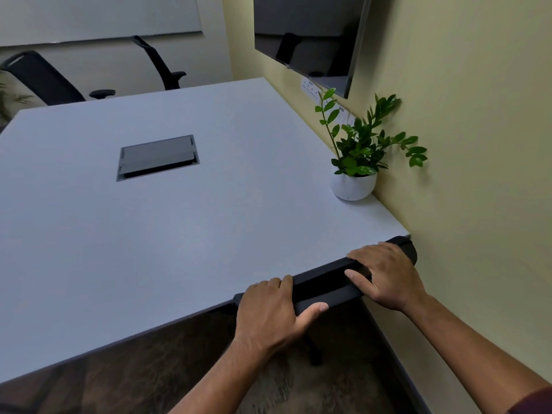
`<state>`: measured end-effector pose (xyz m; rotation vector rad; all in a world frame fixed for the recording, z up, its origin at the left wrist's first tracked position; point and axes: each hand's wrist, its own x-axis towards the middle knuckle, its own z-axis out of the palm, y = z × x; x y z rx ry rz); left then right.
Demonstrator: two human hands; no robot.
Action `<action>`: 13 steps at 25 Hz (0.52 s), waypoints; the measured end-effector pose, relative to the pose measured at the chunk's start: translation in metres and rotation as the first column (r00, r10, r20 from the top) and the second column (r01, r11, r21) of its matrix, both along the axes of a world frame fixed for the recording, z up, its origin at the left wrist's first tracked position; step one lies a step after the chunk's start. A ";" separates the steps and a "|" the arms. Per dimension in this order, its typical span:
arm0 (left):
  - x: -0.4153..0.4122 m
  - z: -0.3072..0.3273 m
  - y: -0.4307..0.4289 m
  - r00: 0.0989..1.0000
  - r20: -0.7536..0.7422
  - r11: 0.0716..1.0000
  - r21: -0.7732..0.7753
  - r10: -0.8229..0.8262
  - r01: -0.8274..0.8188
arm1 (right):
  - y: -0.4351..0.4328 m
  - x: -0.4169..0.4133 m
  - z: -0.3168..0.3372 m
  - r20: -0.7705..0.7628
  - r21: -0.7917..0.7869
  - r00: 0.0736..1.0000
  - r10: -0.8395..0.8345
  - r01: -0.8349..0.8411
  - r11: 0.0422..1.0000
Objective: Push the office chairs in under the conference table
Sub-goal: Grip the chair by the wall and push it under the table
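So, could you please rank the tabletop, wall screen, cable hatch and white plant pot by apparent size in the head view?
1. tabletop
2. wall screen, partly cropped
3. cable hatch
4. white plant pot

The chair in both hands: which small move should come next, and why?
Probably let go: the chair's top bar, gripped by the left hand and right hand, already meets the table edge, so it seems pushed in.

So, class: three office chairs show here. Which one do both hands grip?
The near chair, at the table's near edge. Left hand and right hand hold its top; the far two stand untouched.
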<state>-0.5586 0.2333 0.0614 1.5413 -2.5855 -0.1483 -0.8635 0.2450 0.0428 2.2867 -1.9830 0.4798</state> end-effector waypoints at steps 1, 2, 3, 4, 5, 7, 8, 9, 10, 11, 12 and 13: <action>0.000 0.000 -0.001 1.000 0.000 1.000 0.001 0.009 -0.009 | 0.000 0.001 -0.001 0.004 -0.008 1.000 0.002 -0.002 1.000; 0.001 0.001 -0.002 1.000 0.005 1.000 -0.001 0.015 -0.015 | -0.001 0.001 -0.001 0.011 -0.009 1.000 0.002 -0.002 1.000; 0.001 0.002 -0.002 1.000 0.013 1.000 -0.009 0.020 -0.019 | -0.002 0.002 0.000 0.015 -0.002 1.000 0.002 -0.002 1.000; 0.001 0.003 -0.002 0.999 0.025 1.000 -0.018 0.023 -0.023 | -0.002 0.002 0.001 0.016 0.009 1.000 0.004 -0.004 1.000; 0.001 0.004 -0.001 0.999 0.038 0.999 -0.024 0.031 -0.030 | -0.002 0.003 0.001 0.014 0.021 1.000 0.011 -0.011 1.000; -0.001 0.006 0.001 0.998 0.052 0.999 -0.031 0.045 -0.044 | -0.002 0.002 0.002 0.002 0.050 1.000 0.022 -0.022 0.999; -0.002 0.006 0.002 0.997 0.057 0.998 -0.040 0.055 -0.053 | -0.002 0.002 0.003 -0.005 0.069 1.000 0.026 -0.026 0.997; -0.002 0.006 0.003 0.996 0.063 0.996 -0.056 0.067 -0.063 | -0.002 0.002 0.006 -0.013 0.098 0.999 0.033 -0.032 0.995; -0.002 0.006 0.004 0.994 0.068 0.994 -0.069 0.085 -0.080 | -0.003 0.002 0.007 -0.023 0.128 0.999 0.049 -0.045 0.991; -0.003 0.005 0.006 0.993 0.064 0.992 -0.080 0.104 -0.099 | -0.002 0.002 0.008 -0.038 0.159 0.997 0.063 -0.056 0.986; -0.003 0.004 0.008 0.990 0.056 0.989 -0.086 0.129 -0.124 | -0.003 0.003 0.009 -0.047 0.177 0.996 0.073 -0.064 0.982; -0.003 0.004 0.009 0.986 0.048 0.984 -0.086 0.162 -0.158 | -0.004 0.005 0.011 -0.046 0.193 0.996 0.077 -0.067 0.979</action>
